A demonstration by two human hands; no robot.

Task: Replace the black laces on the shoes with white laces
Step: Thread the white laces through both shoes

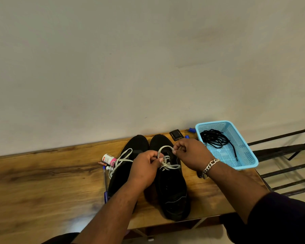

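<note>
Our left hand (144, 166) and right hand (188, 154) work over the right-hand black shoe (171, 187), which stands on the wooden table (42, 176) beside the other black shoe (125, 169). We pinch the white lace (163, 150) with both hands: left fingertips hold it just above the eyelets, right thumb and fingers hold the far end of a raised loop. Below the loop the lace crosses the tongue of the shoe. The left shoe carries its own white lace (121, 160), looped loosely over its side. Our right wrist wears a silver chain bracelet (209, 167). The black laces (217, 139) lie heaped in the blue basket (246, 155) at the table's right end. A small pink-capped bottle (109, 159) and pens (105, 180) lie left of the shoes.
</note>
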